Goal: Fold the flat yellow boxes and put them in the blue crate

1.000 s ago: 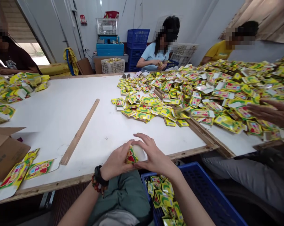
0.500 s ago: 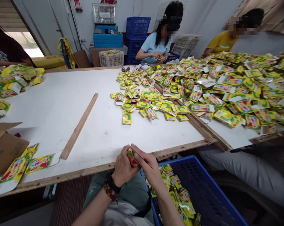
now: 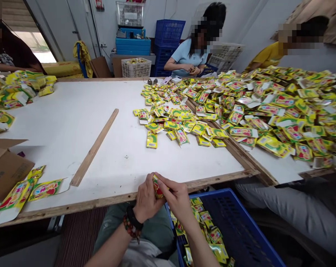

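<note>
Both hands are engaged on one small yellow, red and green printed carton [image 3: 158, 189], located just above the near edge of the bench [image 3: 101, 170], in front of the wearer's lap; the left hand [image 3: 148, 197] has its grip wrapped round the carton's side, and the right hand [image 3: 177, 194] has its grip grasping the opposite side, thumb and fingers at the upper part. For sound handling, the left grip should steady the body while the right works the end with light fingertip pressure, since the thin card would probably crease if squeezed; any flap should be kept square to its slot, and none can be made out here. As to orientation, the long axis appears to run away from the wearer, the visible end pointing toward the far side of the bench and leaning slightly left, the red-printed face turned up and rightward; the near end is hidden by the fingers
</note>
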Tool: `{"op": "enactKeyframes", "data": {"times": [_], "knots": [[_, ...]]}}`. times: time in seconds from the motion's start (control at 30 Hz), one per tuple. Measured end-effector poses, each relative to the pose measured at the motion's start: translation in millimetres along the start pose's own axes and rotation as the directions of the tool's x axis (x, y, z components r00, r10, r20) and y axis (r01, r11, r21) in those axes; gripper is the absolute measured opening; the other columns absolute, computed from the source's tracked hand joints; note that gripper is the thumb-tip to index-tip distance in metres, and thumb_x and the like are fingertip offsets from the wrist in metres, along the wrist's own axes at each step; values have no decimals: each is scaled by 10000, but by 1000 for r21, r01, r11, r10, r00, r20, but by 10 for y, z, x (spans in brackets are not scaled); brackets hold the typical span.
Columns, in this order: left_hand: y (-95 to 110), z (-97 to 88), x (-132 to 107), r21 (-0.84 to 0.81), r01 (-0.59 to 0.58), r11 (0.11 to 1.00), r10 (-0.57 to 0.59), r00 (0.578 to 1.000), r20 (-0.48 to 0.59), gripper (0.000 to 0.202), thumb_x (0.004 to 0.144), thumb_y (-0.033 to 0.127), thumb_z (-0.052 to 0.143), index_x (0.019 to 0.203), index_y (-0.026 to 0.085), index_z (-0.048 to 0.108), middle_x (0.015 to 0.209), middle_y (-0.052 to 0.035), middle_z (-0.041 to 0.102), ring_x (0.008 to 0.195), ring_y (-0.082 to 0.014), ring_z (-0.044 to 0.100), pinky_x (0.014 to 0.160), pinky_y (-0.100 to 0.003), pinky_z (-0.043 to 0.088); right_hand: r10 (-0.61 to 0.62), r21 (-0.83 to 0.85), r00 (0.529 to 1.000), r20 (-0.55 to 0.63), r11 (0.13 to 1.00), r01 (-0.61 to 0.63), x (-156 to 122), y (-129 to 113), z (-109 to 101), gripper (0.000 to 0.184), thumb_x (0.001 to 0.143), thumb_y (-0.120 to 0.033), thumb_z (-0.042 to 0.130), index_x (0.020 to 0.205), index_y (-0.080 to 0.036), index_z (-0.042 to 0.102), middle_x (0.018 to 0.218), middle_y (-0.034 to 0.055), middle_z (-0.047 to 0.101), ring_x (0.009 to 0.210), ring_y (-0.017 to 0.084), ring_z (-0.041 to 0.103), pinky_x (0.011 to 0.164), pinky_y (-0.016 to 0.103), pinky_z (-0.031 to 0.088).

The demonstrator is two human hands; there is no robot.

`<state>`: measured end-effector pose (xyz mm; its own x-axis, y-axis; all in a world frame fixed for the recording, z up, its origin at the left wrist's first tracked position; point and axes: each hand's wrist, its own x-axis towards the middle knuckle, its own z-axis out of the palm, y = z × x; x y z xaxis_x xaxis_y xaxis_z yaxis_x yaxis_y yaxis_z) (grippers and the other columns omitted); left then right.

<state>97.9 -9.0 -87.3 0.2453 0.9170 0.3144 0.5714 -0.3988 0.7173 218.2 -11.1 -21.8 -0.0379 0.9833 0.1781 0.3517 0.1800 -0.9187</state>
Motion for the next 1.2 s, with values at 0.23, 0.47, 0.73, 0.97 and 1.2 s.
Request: {"op": "enactKeyframes", "data": {"times": [0.23,0.47,0.73,0.97,1.2], "knots": [[17,-27,13,-105,-56,993,60,998,34,589,805,380,546,1307,171,319,1153,-152,582,960,-282,637,788,-420,526,-274,-262,959,73,923,284,-114,6,-44,356,929,-211,467,1245,-240,628,920,90,757,733,188,719,643,274,564],[123,-150,45,-371,29,928,-25,1000,16,413,904,477,462,1227,222,436,1066,-91,566,944,-215,586,794,-371,521,71,-823,997,-7,565,-46,-363,60,-761,308,885,-400,499,952,-249,759,630,96,739,488,255,672,419,304,423],[76,-28,47,-551,143,822,-378,861,-340,389,961,487,322,1215,215,436,1238,-114,497,1095,-215,531,971,-402,440,284,-684,958,-38,691,-232,1326,131,131,721,851,-470,579,1388,-18,412,1228,277,602,1207,374,514,958,450,381],[-64,-87,183,-840,148,522,-612,751,-248,523,903,532,452,1334,248,370,1479,-101,335,1362,-234,359,1106,-375,341,307,-510,948,87,831,-223,1393,216,401,555,815,-284,612,1318,-68,519,1232,215,615,1156,324,557,975,443,385],[47,-112,218,-722,208,660,-349,936,-50,569,853,432,584,1337,218,375,1312,-108,533,1229,-249,506,1049,-412,393,10,404,888,460,888,-219,164,248,29,697,748,-344,689,1399,-276,451,1432,44,493,1295,240,464,1074,391,349]]}}
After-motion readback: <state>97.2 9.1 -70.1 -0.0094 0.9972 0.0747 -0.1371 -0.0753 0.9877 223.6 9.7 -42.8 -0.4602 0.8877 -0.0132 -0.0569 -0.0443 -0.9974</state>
